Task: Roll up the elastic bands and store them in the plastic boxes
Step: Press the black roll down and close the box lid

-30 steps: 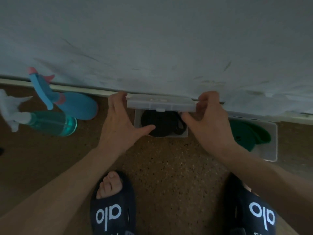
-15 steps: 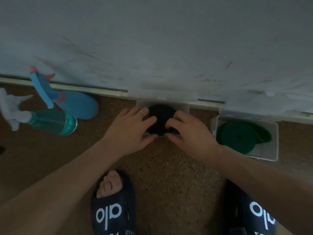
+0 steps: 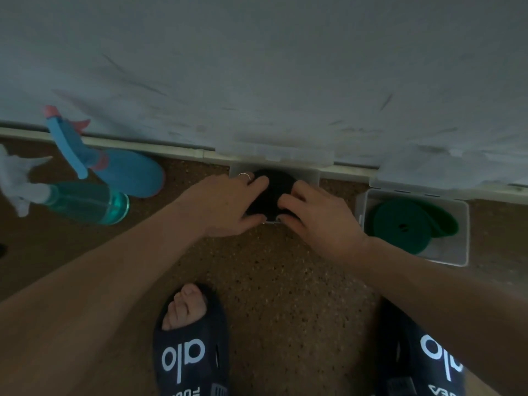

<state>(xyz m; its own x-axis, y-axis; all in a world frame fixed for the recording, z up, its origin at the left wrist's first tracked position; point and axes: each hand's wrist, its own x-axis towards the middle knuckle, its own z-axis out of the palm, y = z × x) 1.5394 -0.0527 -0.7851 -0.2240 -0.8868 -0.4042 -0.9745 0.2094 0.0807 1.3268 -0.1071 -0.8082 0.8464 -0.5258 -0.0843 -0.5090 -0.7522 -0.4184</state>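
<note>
A pale wall fills the upper half of the frame above a speckled brown floor. Two dark slides sit at the bottom edge. At left lie a teal spray bottle and a blue one. At right, an open plastic box holds a rolled green band. At centre, the left hand and right hand both grip, fingers curled, a rolled black band, seemingly inside a second clear box.
</note>
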